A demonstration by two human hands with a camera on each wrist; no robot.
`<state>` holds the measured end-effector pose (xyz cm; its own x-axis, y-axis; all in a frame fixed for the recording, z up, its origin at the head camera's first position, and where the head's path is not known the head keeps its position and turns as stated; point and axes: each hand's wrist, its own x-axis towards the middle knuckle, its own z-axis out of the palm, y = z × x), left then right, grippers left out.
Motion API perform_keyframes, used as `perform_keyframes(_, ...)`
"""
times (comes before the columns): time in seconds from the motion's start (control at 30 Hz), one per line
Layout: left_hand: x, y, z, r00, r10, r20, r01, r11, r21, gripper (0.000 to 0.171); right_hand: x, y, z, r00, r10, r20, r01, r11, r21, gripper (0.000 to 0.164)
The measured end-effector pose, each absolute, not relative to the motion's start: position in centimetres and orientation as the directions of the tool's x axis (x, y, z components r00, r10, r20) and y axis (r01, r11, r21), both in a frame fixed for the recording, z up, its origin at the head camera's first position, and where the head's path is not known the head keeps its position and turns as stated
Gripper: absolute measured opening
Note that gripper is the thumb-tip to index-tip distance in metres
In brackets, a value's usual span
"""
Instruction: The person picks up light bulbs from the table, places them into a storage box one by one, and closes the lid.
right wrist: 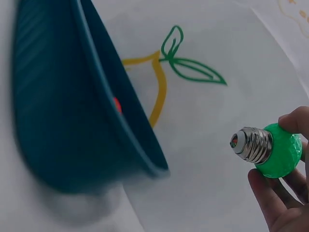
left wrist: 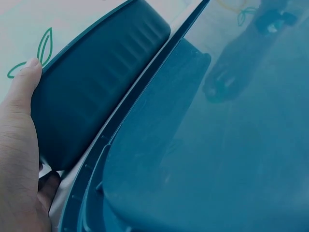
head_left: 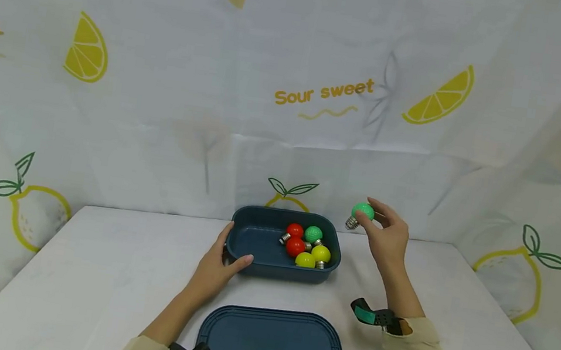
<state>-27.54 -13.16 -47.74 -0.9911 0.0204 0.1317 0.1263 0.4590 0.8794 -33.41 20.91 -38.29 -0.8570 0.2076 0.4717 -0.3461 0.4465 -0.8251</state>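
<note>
My right hand (head_left: 390,237) holds a green light bulb (head_left: 363,211) by its globe, up in the air to the right of a dark blue bin (head_left: 260,269). Its silver screw base (right wrist: 256,145) points away from the palm in the right wrist view. Inside the bin's right half lie two red bulbs (head_left: 295,247), another green bulb (head_left: 313,234) and two yellow bulbs (head_left: 321,253). My left hand (head_left: 211,275) grips the bin's left end, thumb at the front rim and fingers around the side. In the left wrist view the thumb (left wrist: 26,84) lies against the bin wall.
A dark blue tray (head_left: 276,349) lies on the white table (head_left: 103,270), nearer to me than the bin. Behind the table hangs a white sheet (head_left: 167,65) printed with lemons. Both wrists wear black straps (head_left: 373,316).
</note>
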Motion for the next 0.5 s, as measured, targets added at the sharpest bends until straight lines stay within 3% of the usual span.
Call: perform_keyframes(0.5,-27.6,-13.3,-47.9,-0.991,0.026,0.131,0.128,0.463,0.877,0.095,-34.1,15.8,-39.1,-0.845,0.126,0.520,-0.450,0.358,-0.818,0.035)
